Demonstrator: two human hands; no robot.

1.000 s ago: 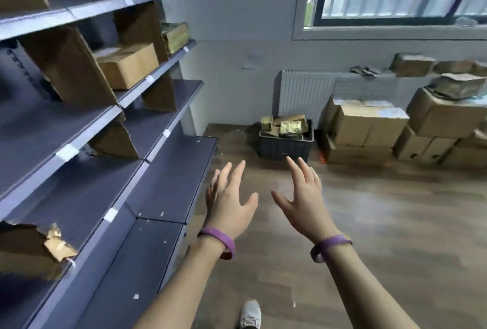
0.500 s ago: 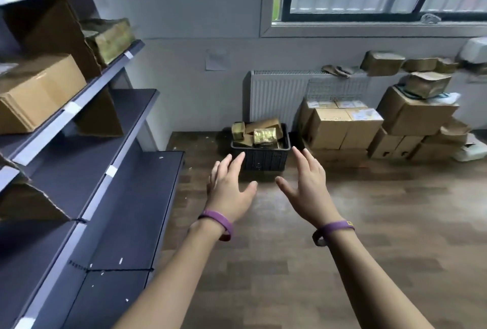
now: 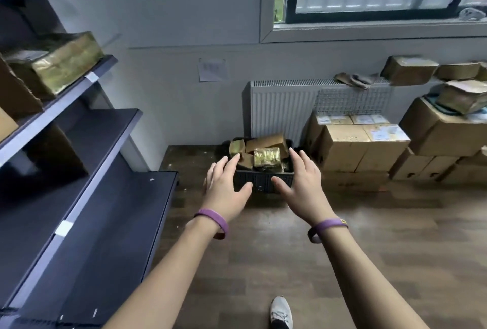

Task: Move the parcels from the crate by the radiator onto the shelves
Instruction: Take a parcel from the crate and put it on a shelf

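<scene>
A dark plastic crate (image 3: 263,181) sits on the floor in front of the white radiator (image 3: 279,107). It holds several brown and gold-wrapped parcels (image 3: 266,156). My left hand (image 3: 226,189) and my right hand (image 3: 305,186) are stretched out in front of me with spread fingers, holding nothing, some way short of the crate. The dark shelves (image 3: 87,170) run along the left. A gold-wrapped parcel (image 3: 60,62) lies on an upper shelf.
Stacked cardboard boxes (image 3: 363,149) line the wall right of the crate, with more wrapped parcels (image 3: 411,70) on top of the radiator and boxes. The wood floor (image 3: 369,236) lies between me and the crate. My shoe (image 3: 281,311) shows at the bottom.
I have walked toward the crate and turned right; crate and radiator look larger and nearer. Both hands stay raised and spread, now lined up with the crate.
</scene>
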